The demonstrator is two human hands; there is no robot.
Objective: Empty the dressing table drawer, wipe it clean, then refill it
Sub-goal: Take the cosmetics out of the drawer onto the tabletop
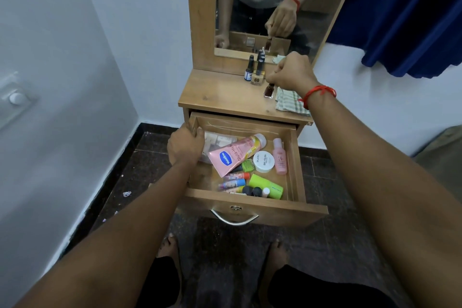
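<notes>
The wooden drawer of the dressing table stands pulled out. In it lie a pink Vaseline tube, a white nail-polish-remover jar, a pink bottle, a green tube and several small lip balms and bottles. My left hand grips the drawer's left wall. My right hand is over the tabletop, fingers shut on the cap of a dark red nail polish bottle whose base is at the tabletop. Two nail polish bottles stand behind it.
A checked cloth lies on the tabletop's right side under my wrist. The mirror rises behind. A blue curtain hangs at the right. White walls flank the table; my bare feet are on the dark floor below the drawer.
</notes>
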